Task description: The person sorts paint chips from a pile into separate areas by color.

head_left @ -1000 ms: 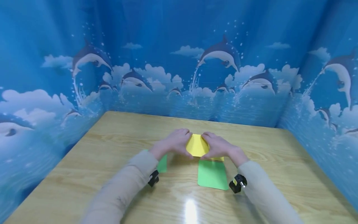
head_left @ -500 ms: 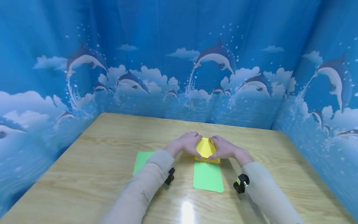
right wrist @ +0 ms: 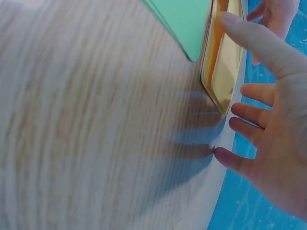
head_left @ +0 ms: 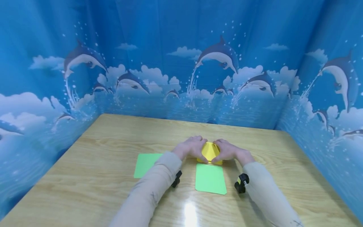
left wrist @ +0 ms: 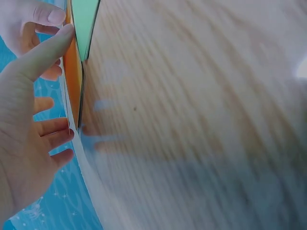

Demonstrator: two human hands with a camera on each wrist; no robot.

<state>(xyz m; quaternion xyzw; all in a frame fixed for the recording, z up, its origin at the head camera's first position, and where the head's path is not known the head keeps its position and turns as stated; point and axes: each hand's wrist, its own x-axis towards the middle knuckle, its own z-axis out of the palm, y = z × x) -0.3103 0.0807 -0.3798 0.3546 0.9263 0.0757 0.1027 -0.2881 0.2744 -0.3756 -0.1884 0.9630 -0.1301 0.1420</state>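
Note:
My left hand (head_left: 190,148) and right hand (head_left: 227,150) face each other over a yellow card (head_left: 210,150), holding it between them by its sides. Both thumbs bend toward its near edge, and the fingers reach round the far side. It lies over a yellow stack (head_left: 218,163), whose corners show beneath. In the left wrist view, the left thumb (left wrist: 60,40) rests at the orange-shaded edge (left wrist: 73,81). From the right wrist, the right thumb (right wrist: 249,36) overlaps the yellow card (right wrist: 228,67), and the remaining fingers are spread beside it.
A green stack of cards (head_left: 210,178) lies just in front of the yellow one. Another green card (head_left: 146,164) is at the left, partly under the left sleeve (head_left: 153,186). The wooden table (head_left: 85,176) ends at a blue dolphin curtain (head_left: 158,104).
Both hands have brought the yellow card rightward relative to the green stack, over the yellow stack, and lowered slightly. The left green card shows more, and the head view has shifted a little.

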